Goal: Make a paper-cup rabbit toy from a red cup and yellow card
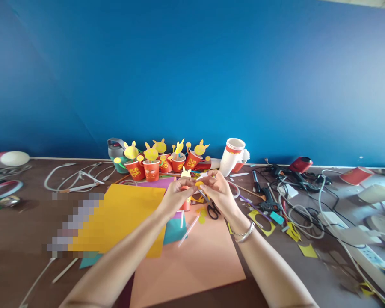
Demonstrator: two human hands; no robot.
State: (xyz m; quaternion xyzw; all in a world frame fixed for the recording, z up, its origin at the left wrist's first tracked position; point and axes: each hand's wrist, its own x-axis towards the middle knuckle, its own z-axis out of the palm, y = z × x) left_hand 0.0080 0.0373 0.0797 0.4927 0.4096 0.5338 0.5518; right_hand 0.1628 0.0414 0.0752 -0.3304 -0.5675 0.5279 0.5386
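My left hand and my right hand meet at mid-view above the papers. A small yellow paper disc is pinched in my right fingers. My left fingers are closed close beside it; what they grip, if anything, is too small to make out. Just behind and below my hands stands a red paper cup with a yellow paper rabbit-eared head, partly hidden by my left hand. Black-handled scissors lie under my right hand. Yellow paper discs and a pale straw piece lie on peach paper.
Red cups with yellow paper figures line the blue wall. A white cup stack stands to their right. Yellow-orange paper lies at left. Glue gun, tangled cables, paper scraps and a power strip crowd the right side.
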